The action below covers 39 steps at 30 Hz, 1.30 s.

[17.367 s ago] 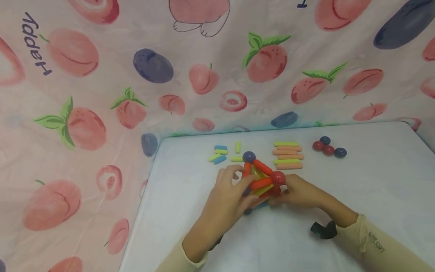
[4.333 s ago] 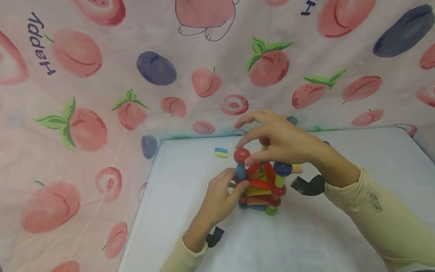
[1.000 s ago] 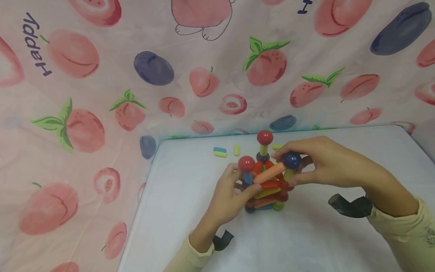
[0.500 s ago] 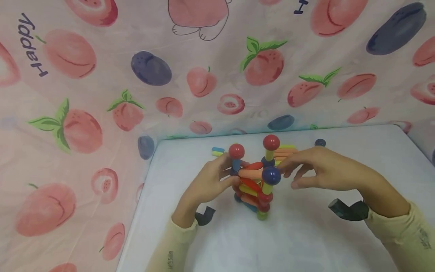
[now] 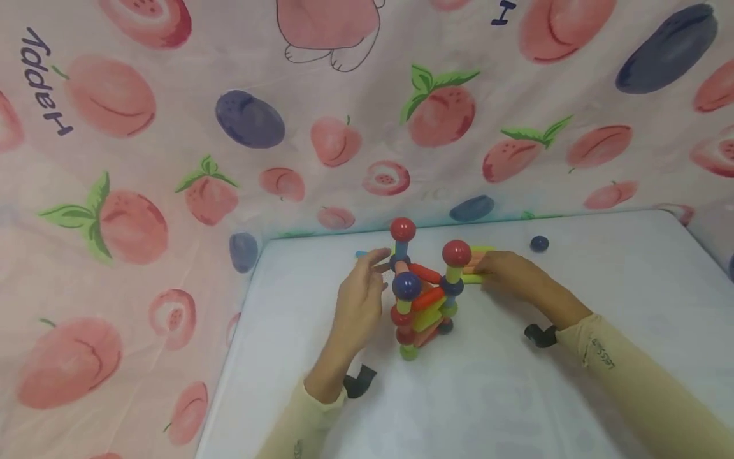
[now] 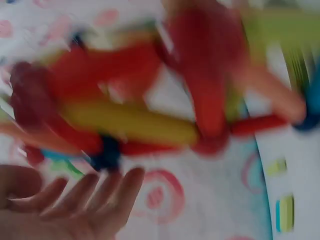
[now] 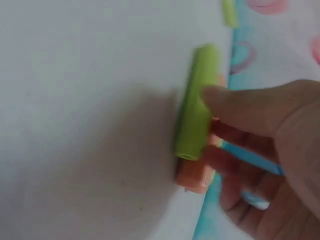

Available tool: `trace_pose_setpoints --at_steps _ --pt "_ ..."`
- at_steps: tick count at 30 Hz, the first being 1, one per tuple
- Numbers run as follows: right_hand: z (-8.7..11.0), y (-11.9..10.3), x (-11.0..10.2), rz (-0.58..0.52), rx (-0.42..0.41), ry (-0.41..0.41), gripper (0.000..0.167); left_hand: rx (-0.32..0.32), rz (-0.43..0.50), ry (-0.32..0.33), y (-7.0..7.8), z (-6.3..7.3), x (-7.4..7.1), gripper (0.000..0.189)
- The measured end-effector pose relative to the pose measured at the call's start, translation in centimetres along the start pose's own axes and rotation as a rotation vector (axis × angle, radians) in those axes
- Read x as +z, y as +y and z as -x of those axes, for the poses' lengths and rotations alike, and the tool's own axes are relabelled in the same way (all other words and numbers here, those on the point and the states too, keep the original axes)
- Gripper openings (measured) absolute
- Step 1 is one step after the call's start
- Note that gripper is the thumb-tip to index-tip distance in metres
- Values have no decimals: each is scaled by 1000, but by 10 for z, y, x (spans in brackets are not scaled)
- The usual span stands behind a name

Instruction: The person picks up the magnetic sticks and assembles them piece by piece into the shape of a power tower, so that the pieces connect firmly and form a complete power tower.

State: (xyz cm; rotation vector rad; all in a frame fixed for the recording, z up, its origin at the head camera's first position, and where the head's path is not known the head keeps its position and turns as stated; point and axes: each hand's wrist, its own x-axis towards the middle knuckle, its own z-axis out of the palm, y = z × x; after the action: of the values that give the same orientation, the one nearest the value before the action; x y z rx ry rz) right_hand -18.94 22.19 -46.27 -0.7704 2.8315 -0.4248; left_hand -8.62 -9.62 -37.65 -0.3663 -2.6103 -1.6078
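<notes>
A tower of magnetic rods and balls [image 5: 427,298] stands on the white table, topped by two red balls and a navy ball [image 5: 406,286]. My left hand [image 5: 358,306] is at its left side, fingers loosely spread, fingertips near the upper navy ball. In the left wrist view the fingers [image 6: 125,195] are extended below the blurred tower and curl round nothing. Behind the tower to the right, my right hand [image 5: 510,274] is at the row of long rods. Its thumb and fingers pinch a yellow-green rod [image 7: 197,105], which lies against orange rods [image 7: 192,175].
A loose navy ball [image 5: 539,243] lies at the back right. Short yellow-green and blue rods [image 6: 286,212] lie at the back left, mostly behind the left hand in the head view. A fruit-print cloth [image 5: 338,95] rises behind the table's back edge.
The tower has been turned, with its navy-topped corner now at the front left. My left fingers have come off it. My right hand has moved from beside the tower to the long rods.
</notes>
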Motion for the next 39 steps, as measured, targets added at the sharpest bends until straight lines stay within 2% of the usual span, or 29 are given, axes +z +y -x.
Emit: trace_pose_setpoints --at_steps 2,4,6,8,10,13,16,19,21,23,25,28,30,32,34,35,37,39 --pt "-5 -2 4 39 -2 13 21 11 141 34 9 17 2 48" --pt "-9 -6 6 55 11 17 18 42 187 21 16 30 5 54" --pt "-11 -8 8 88 7 16 17 80 145 2 19 37 9 63" --pt "-13 -11 11 137 -10 8 19 109 84 13 21 39 14 68" --pt "-14 -13 13 201 -43 -7 18 104 44 50 21 40 18 67" --pt "-13 -17 14 276 -63 -45 19 91 46 84 20 40 22 61" --pt "-12 -21 10 305 -58 -76 22 86 50 74 19 41 22 56" --pt "-8 -25 -2 228 -8 -62 19 84 23 61 19 43 22 43" --pt "-3 -30 -18 122 12 -15 20 82 12 59 19 44 22 39" --pt "6 -38 -40 17 16 62 28 88 3 60 19 44 22 35" --pt "15 -49 -64 -59 -17 189 37 104 2 60 18 44 21 39" --pt "31 -72 -99 -125 -65 448 46 132 -18 47 16 43 19 49" --pt "41 -89 -119 -214 -88 619 44 144 -35 36 16 42 19 56" --pt "51 -109 -136 -346 -124 730 42 154 -53 29 16 42 18 60" --pt "58 -127 -146 -484 -211 747 41 156 -67 27 16 42 18 60" --pt "60 -135 -149 -527 -268 722 40 156 -72 28 16 42 18 59" --pt "60 -148 -150 -539 -378 643 40 156 -83 28 16 42 17 58" --pt "56 -156 -147 -494 -464 542 40 162 -90 29 16 42 16 59"
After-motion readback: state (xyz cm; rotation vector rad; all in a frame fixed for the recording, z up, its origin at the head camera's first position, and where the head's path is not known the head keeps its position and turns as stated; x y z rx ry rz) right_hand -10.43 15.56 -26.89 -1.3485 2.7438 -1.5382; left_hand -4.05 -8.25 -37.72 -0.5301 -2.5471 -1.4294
